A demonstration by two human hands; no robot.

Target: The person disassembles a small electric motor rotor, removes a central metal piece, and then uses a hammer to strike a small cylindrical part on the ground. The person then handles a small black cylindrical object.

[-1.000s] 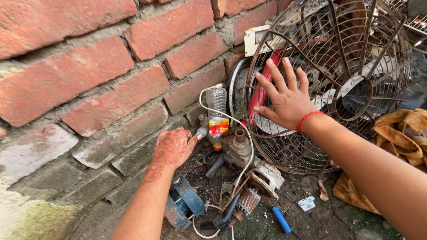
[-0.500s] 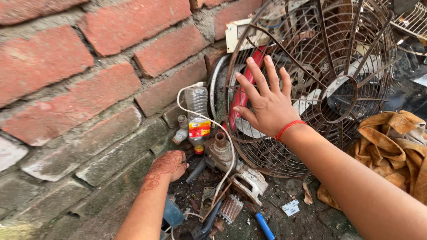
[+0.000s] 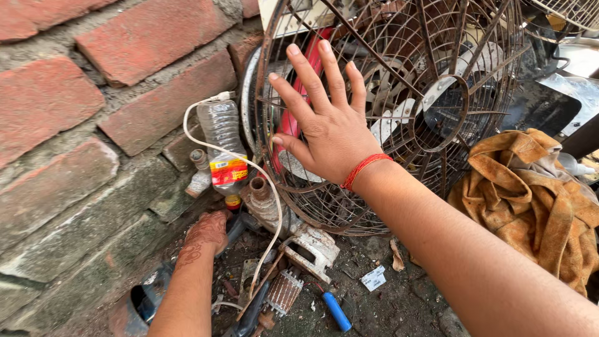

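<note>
While right hand (image 3: 331, 134) presses fan grille (image 3: 437, 37), left hand (image 3: 206, 232) among scrap.

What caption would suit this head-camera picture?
Right hand spread on a rusty fan cage; left hand down among scrap parts beside a brick wall.

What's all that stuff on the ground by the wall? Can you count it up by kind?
Rusty fan guard: 1
Clear plastic bottle: 1
White cable: 1
Blue-handled tool: 1
Tan cloth: 1
Hands: 2, left hand among the parts, right hand on the guard
Total: 7
</note>
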